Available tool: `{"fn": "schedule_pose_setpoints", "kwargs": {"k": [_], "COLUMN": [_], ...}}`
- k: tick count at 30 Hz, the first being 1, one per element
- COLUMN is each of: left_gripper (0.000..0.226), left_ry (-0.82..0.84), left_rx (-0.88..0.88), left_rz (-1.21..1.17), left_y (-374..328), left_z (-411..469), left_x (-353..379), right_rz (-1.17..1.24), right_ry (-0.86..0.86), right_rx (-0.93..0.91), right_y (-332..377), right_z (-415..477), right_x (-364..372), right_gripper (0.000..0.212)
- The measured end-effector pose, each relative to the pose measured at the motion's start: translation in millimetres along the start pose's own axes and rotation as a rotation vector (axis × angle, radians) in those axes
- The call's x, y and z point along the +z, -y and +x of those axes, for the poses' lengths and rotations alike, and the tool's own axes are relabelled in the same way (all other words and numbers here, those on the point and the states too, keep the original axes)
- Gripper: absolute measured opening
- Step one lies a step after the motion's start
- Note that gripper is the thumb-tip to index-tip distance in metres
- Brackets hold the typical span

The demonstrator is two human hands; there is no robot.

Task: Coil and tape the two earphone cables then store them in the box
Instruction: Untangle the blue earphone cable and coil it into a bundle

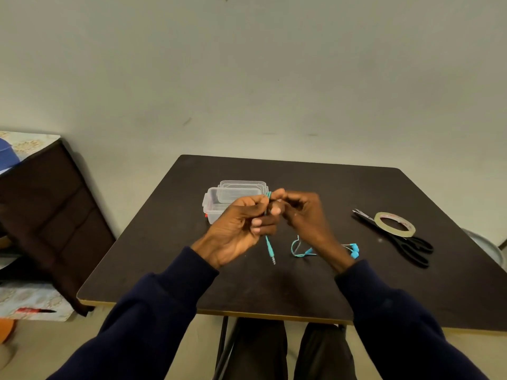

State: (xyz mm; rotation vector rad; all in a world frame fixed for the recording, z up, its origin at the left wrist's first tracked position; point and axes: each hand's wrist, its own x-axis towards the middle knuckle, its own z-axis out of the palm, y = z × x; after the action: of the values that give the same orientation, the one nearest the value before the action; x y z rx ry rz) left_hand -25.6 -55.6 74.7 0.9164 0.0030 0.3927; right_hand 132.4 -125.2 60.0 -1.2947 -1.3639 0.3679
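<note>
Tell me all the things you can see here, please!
earphone cable: one in view, turquoise, wound between both hands, plug dangling, earbuds on the table
box: one, clear plastic, open, behind the hands
lid: one, clear, just behind the box
tape roll: one, tan, lying on the scissors, right side
scissors: one pair, black handles, right side
table: one, dark brown
cabinet: one, dark brown, left of the table
left hand: gripping the cable
right hand: gripping the cable
sleeves: two, navy
</note>
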Motion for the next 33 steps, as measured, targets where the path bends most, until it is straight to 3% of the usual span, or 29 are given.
{"fn": "schedule_pose_setpoints", "kwargs": {"k": [2, 6, 9, 12, 15, 18, 21, 25, 28, 31, 33], "left_gripper": [0.038, 0.05, 0.052, 0.038, 0.036, 0.03, 0.034, 0.053, 0.04, 0.032, 0.028], "left_ry": [-0.034, 0.001, -0.161, -0.275, -0.278, -0.259, -0.201, -0.113, -0.029, 0.062, 0.132], "left_rx": [0.111, 0.277, 0.382, 0.438, 0.38, 0.234, 0.107, 0.027, 0.063, 0.122, 0.171], "left_rz": [0.048, 0.026, 0.218, 0.51, 0.641, 0.707, 0.693, 0.579, 0.324, 0.112, -0.012], "left_y": [-4, -14, -17, -14, -6, 1, 6, 9, 6, -4, -11], "left_z": [3, 11, 16, 17, 15, 12, 8, 6, 2, 3, 5], "left_x": [-4, -12, -22, -30, -34, -31, -26, -25, -21, -14, -11], "right_rz": [0.086, 0.128, -0.036, -0.253, -0.459, -0.727, -0.819, -0.636, -0.34, -0.031, 0.035], "right_ry": [0.03, 0.199, 0.255, 0.241, 0.269, 0.151, 0.106, 0.044, -0.033, 0.054, 0.12], "right_rx": [0.116, 0.17, 0.101, -0.019, -0.183, -0.342, -0.416, -0.4, -0.212, -0.02, 0.093], "right_y": [-8, -14, -6, 11, 31, 42, 46, 33, 18, 4, -4], "right_z": [-15, -45, -53, -48, -35, -17, 3, 22, 21, 10, -1], "right_x": [16, 34, 33, 22, 7, -8, -23, -33, -23, -8, 4], "right_gripper": [0.031, 0.02, 0.022, 0.019, 0.023, 0.019, 0.01, 0.007, 0.011, 0.016, 0.02]}}
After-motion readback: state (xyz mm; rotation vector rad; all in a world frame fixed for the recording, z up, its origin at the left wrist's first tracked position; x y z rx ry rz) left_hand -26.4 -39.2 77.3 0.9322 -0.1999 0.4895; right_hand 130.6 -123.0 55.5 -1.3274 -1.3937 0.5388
